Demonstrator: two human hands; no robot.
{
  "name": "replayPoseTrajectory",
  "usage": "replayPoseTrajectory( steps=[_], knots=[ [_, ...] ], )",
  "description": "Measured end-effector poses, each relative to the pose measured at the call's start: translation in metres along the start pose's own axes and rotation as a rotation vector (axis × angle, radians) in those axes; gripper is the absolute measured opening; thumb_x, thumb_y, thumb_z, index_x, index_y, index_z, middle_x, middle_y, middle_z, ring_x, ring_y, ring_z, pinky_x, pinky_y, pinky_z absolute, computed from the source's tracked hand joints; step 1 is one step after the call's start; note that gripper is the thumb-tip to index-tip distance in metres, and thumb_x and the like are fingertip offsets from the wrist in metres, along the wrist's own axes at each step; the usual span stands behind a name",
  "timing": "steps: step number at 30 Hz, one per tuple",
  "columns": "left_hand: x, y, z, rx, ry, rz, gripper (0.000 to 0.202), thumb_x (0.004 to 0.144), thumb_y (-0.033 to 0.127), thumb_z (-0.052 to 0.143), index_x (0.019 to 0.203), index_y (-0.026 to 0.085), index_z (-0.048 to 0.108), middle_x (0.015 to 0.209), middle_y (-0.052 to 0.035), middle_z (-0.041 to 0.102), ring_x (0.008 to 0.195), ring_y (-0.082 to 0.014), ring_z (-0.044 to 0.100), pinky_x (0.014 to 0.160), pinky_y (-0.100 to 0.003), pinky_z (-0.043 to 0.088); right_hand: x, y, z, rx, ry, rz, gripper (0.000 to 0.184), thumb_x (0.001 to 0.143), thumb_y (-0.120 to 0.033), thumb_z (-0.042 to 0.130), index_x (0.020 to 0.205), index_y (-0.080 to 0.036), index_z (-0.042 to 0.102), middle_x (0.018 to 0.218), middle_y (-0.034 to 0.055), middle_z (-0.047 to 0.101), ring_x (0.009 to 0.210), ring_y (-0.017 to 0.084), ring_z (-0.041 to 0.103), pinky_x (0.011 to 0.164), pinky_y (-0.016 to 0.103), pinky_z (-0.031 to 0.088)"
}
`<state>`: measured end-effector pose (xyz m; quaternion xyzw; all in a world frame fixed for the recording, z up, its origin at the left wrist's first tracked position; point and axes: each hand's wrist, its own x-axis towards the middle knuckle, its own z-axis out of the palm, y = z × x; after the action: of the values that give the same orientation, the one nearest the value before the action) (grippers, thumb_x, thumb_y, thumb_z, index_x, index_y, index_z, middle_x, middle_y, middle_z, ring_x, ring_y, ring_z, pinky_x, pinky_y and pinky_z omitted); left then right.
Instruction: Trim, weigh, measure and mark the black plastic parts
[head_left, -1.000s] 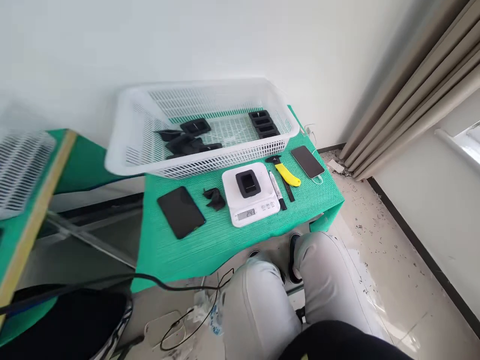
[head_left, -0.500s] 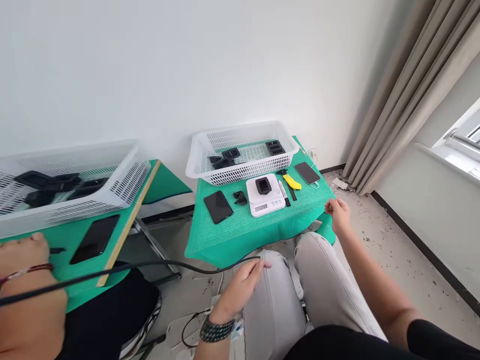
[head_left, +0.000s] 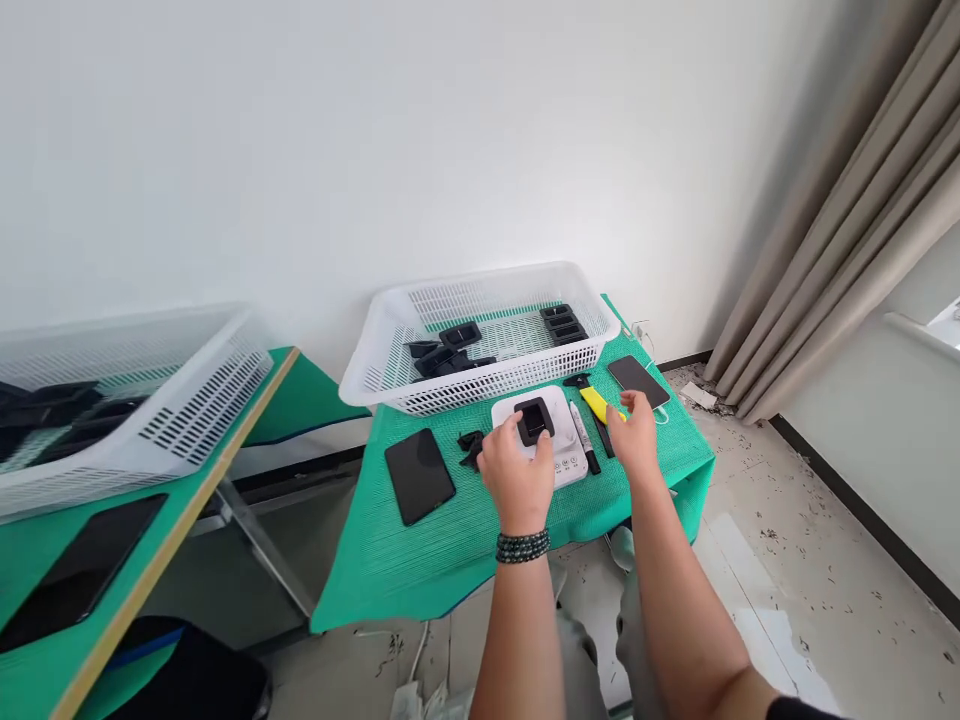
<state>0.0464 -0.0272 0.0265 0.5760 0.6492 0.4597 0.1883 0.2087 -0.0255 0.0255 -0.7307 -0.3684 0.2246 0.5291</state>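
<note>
A squarish black buckle-like frame [head_left: 534,421] lies on the white digital scale [head_left: 561,412]. My left hand [head_left: 519,478] is over the scale's near left part, thumb and fingers apart at the frame's edges; whether they touch it I cannot make out. The hand hides part of the scale, its display included. My right hand [head_left: 634,435] hovers by the yellow-handled cutter [head_left: 592,401], with fingers curved, apart and holding nothing. Between scale and cutter lie a marker pen [head_left: 584,440] and a thin black strip [head_left: 604,437]. Small black pieces [head_left: 471,446] sit left of the scale.
A white basket [head_left: 457,387] with several black frames stands behind the scale. A dark tablet-like device [head_left: 420,475] lies left, and a phone [head_left: 638,381] with a cable right. On the neighbouring table [head_left: 247,410] are another basket [head_left: 187,400] and a dark phone [head_left: 79,570].
Both my hands have moved up from around my lap to above the table, the left to the scale and the right beside the cutter. The neighbour's arm and the black cord have left the view.
</note>
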Motion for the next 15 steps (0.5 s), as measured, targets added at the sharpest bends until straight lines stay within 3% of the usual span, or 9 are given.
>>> replayPoseTrajectory(
  steps=[3, 5, 7, 11, 15],
  knots=[
    [-0.001, -0.007, 0.012, 0.230, -0.048, -0.025, 0.044, 0.081, 0.031, 0.076, 0.124, 0.027, 0.071, 0.146, -0.0181, 0.058, 0.135, -0.0472, 0.049, 0.105, -0.068, 0.043, -0.004, 0.010, 0.006, -0.395, -0.149, -0.055, 0.057, 0.090, -0.033, 0.061, 0.143, -0.014, 0.054, 0.148, 0.0217, 0.057, 0.139, 0.038, 0.049, 0.110, 0.051, 0.042],
    [-0.005, -0.008, 0.016, 0.294, -0.108, -0.027, 0.040, 0.081, 0.029, 0.077, 0.121, 0.027, 0.073, 0.149, -0.0177, 0.057, 0.134, -0.0489, 0.048, 0.103, -0.071, 0.041, -0.002, 0.008, 0.010, -0.556, -0.211, -0.083, 0.064, 0.093, -0.033, 0.062, 0.153, -0.015, 0.047, 0.157, 0.0209, 0.050, 0.145, 0.040, 0.043, 0.110, 0.052, 0.042],
    [-0.005, -0.008, 0.019, 0.318, -0.125, 0.004, 0.029, 0.084, 0.024, 0.072, 0.112, 0.026, 0.075, 0.145, -0.0180, 0.060, 0.131, -0.0480, 0.051, 0.102, -0.072, 0.039, 0.002, 0.005, 0.014, -0.657, -0.272, -0.076, 0.065, 0.096, -0.030, 0.061, 0.156, -0.015, 0.044, 0.156, 0.0214, 0.052, 0.142, 0.041, 0.046, 0.108, 0.052, 0.043],
    [0.003, -0.008, 0.019, 0.258, -0.071, 0.039, 0.020, 0.089, 0.022, 0.062, 0.105, 0.023, 0.074, 0.133, -0.0183, 0.067, 0.122, -0.0444, 0.057, 0.101, -0.068, 0.039, 0.013, 0.003, 0.017, -0.739, -0.285, -0.066, 0.060, 0.095, -0.023, 0.062, 0.152, -0.012, 0.049, 0.143, 0.0231, 0.062, 0.133, 0.041, 0.053, 0.101, 0.049, 0.046],
    [0.007, -0.013, 0.017, -0.028, -0.018, 0.133, 0.025, 0.097, 0.039, 0.053, 0.108, 0.021, 0.068, 0.116, -0.0156, 0.071, 0.110, -0.0347, 0.063, 0.096, -0.050, 0.049, 0.018, 0.008, 0.012, -0.628, -0.255, -0.046, 0.053, 0.091, -0.017, 0.061, 0.143, -0.012, 0.058, 0.130, 0.0224, 0.069, 0.125, 0.041, 0.059, 0.095, 0.046, 0.049]
  ],
)
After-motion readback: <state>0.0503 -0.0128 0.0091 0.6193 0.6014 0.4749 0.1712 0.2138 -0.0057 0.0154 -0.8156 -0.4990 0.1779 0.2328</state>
